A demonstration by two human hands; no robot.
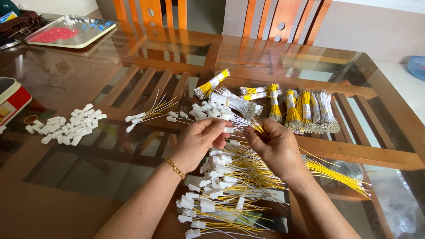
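My left hand (201,139) pinches a small white plastic connector (228,130) between thumb and fingers over the glass table (88,177). Right beside it, my right hand (274,148) holds thin yellow wires (336,175) that trail off to the right, its fingertips meeting the connector. Below both hands lies a heap of finished connectors with yellow and white wires (223,186). Just beyond the hands sit loose white connectors (212,109) and a bundle of white wires (237,104).
Tied bundles of yellow and white wires (305,110) lie at the back right. A pile of white connectors (66,126) is at the left, a red and white tin (13,99) at the left edge, a metal tray (71,31) far left. Wooden chairs (283,20) stand behind.
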